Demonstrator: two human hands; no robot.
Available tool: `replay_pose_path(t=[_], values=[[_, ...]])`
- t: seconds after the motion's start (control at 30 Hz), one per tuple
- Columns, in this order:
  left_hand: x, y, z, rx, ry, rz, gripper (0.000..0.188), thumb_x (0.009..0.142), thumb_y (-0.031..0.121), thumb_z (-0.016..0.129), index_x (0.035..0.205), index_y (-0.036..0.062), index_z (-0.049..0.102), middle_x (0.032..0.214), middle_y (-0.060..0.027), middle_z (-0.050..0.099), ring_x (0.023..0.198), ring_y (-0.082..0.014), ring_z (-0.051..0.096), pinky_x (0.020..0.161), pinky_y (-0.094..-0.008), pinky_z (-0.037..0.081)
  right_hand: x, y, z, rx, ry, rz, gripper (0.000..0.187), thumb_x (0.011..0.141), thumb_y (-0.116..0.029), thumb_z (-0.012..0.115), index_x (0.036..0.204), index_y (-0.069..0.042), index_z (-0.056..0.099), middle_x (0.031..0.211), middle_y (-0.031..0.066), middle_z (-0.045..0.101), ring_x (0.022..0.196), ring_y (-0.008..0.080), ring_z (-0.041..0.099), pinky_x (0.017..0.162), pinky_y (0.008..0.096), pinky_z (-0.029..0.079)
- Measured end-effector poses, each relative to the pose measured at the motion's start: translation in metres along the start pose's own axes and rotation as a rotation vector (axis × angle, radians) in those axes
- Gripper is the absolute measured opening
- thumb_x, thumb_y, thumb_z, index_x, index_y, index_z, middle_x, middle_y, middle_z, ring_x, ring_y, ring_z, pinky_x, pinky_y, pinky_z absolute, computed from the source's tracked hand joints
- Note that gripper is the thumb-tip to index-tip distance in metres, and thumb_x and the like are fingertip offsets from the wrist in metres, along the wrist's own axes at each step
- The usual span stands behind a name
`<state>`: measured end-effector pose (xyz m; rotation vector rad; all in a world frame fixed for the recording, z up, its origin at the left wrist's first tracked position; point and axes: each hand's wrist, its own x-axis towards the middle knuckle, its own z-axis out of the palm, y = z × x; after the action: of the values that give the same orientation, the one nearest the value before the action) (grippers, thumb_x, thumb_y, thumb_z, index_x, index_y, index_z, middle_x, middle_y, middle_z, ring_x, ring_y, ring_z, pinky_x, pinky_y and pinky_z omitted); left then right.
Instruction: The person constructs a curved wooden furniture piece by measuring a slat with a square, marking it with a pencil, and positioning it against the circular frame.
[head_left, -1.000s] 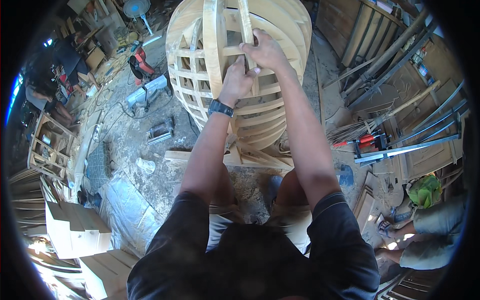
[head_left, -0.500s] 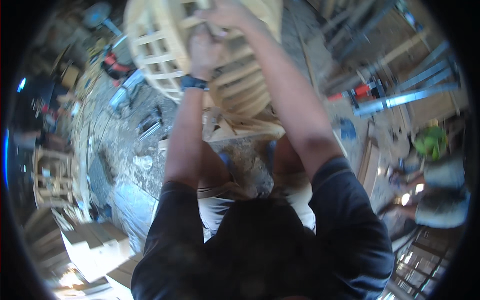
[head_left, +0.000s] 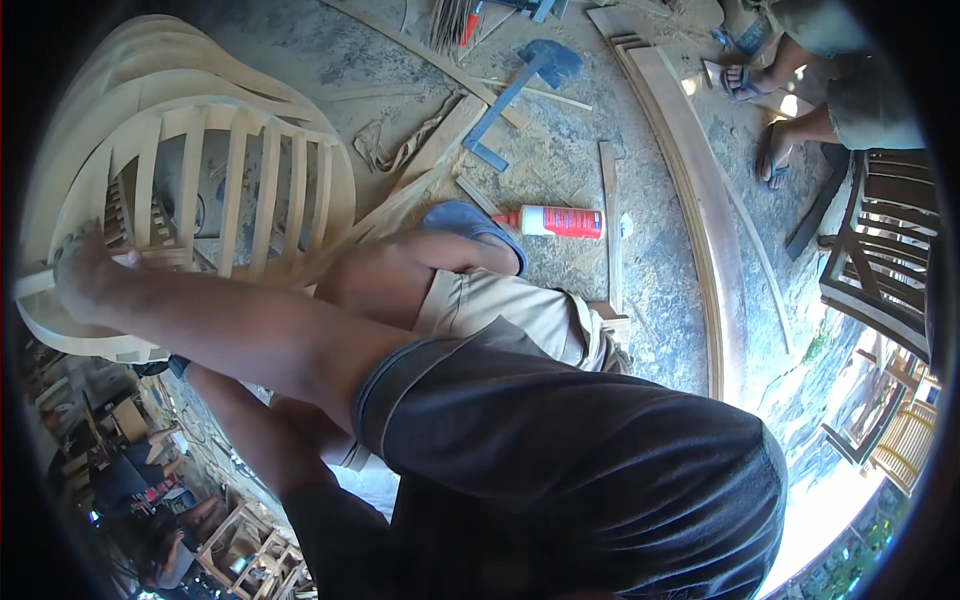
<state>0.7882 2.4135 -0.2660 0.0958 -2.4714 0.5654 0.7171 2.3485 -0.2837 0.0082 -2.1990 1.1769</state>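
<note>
A large rounded frame (head_left: pixel 235 190) of pale wood, with curved ribs and upright slats, fills the upper left. My right hand (head_left: pixel 85 275) is closed around a short pale wooden stick (head_left: pixel 160 257) at the frame's near-left side; the stick sticks out on both sides of the fist. My left forearm (head_left: pixel 235 425) runs below the right one toward the frame's lower edge. A dark band shows at its wrist, but the frame and my right arm hide the left hand's fingers.
A red-and-white glue bottle (head_left: pixel 562 222) lies on the dusty floor beside a blue metal clamp (head_left: pixel 505 115). Long boards (head_left: pixel 690 220) stretch along the right. Another person's sandalled feet (head_left: pixel 775 150) are at the upper right, near a dark slatted wooden chair (head_left: pixel 890 230).
My view has swung to the right, so the frame and both arms now lie at the left. My right hand is now around the stick; earlier both hands were inside the frame, blurred.
</note>
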Motion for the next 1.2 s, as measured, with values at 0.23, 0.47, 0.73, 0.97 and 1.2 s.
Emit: replay_pose_path(t=[0.23,0.47,0.73,0.97,1.2], values=[[-0.029,-0.144,0.207,-1.63,0.044,0.266,0.04,0.095,0.022,0.063,0.122,-0.0026,0.049,0.122,-0.0177,0.06,0.109,-0.0256,0.06,0.093,-0.0373,0.052,-0.059,-0.007,-0.043,0.286,0.11,-0.339,0.034,0.089,-0.03,0.06,0.111,-0.006,0.068,0.105,0.0155,0.068,0.098,0.0333,0.065,0.086,0.0464,0.05],[-0.061,-0.046,0.138,-1.43,0.149,0.221,0.058,0.094,0.019,0.07,0.124,-0.0074,0.028,0.121,-0.0272,0.056,0.115,-0.0275,0.057,0.102,-0.0368,0.045,-0.248,0.367,-0.208,-0.182,0.044,0.428,0.03,0.089,-0.023,0.061,0.112,-0.005,0.063,0.101,0.0198,0.067,0.093,0.0364,0.066,0.082,0.0451,0.053],[-0.067,-0.056,0.14,-1.343,0.126,0.161,0.053,0.095,0.011,0.065,0.124,-0.0077,0.025,0.126,-0.0332,0.052,0.118,-0.0316,0.056,0.102,-0.0382,0.046,-0.485,0.483,-0.224,-0.519,-0.189,0.949,0.037,0.091,-0.023,0.056,0.123,-0.006,0.057,0.127,0.0212,0.057,0.118,0.0413,0.056,0.099,0.0499,0.045],[-0.073,-0.085,0.164,-1.36,0.163,0.103,0.031,0.094,0.008,0.067,0.114,-0.0078,0.048,0.114,-0.0194,0.062,0.102,-0.0227,0.061,0.087,-0.0359,0.052,-0.456,0.501,-0.199,-0.46,-0.138,1.069,0.045,0.089,-0.021,0.055,0.131,-0.005,0.051,0.133,0.0249,0.051,0.122,0.0444,0.051,0.103,0.0508,0.042],[-0.069,-0.026,0.136,-1.248,0.424,0.168,0.061,0.099,0.031,0.059,0.136,-0.0118,0.036,0.116,-0.0265,0.061,0.104,-0.0381,0.06,0.094,-0.04,0.047,-0.4,0.527,-0.221,-0.596,-0.14,0.396,0.022,0.092,-0.012,0.059,0.113,-0.007,0.063,0.079,0.0104,0.07,0.072,0.0319,0.067,0.064,0.0435,0.051]])
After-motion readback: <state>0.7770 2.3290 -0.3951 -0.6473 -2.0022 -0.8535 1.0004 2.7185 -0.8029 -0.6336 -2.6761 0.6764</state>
